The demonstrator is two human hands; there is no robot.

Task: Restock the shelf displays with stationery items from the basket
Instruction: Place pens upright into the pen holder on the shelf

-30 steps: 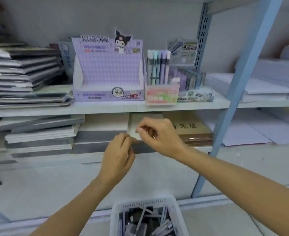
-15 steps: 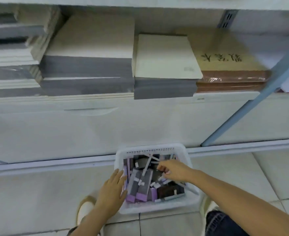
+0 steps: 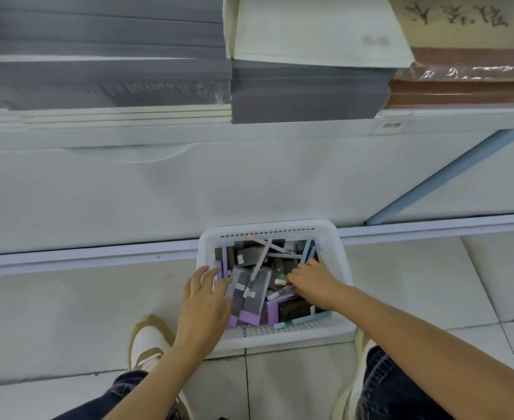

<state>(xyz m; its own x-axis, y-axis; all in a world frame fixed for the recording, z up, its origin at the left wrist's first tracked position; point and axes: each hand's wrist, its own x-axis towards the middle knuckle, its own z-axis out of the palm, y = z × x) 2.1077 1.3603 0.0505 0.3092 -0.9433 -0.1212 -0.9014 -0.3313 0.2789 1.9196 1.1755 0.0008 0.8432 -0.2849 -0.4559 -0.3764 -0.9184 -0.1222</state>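
A white plastic basket [image 3: 345, 268] sits on the floor tiles against the shelf base, between my feet. It holds several grey-and-purple packs [image 3: 251, 294] and loose pastel pens [image 3: 260, 262]. My left hand [image 3: 204, 301] lies over the basket's left rim, fingers straight and spread, fingertips touching the packs. My right hand [image 3: 313, 283] reaches into the right half, its fingers curled down over a few pens [image 3: 280, 294] that stick out from under it. The display boxes on the upper shelf are out of view.
Above the basket is a white cabinet front [image 3: 249, 183]. On the shelf over it lie stacks of grey notebooks [image 3: 304, 95], a cream book [image 3: 316, 31] and brown wrapped books [image 3: 467, 80]. A blue upright [image 3: 449, 174] slants at right. My shoes [image 3: 146, 341] flank the basket.
My view dropped from the upper shelf displays to the floor basket. Both hands came down from shelf height into the basket; the right hand moved lower among the pens.
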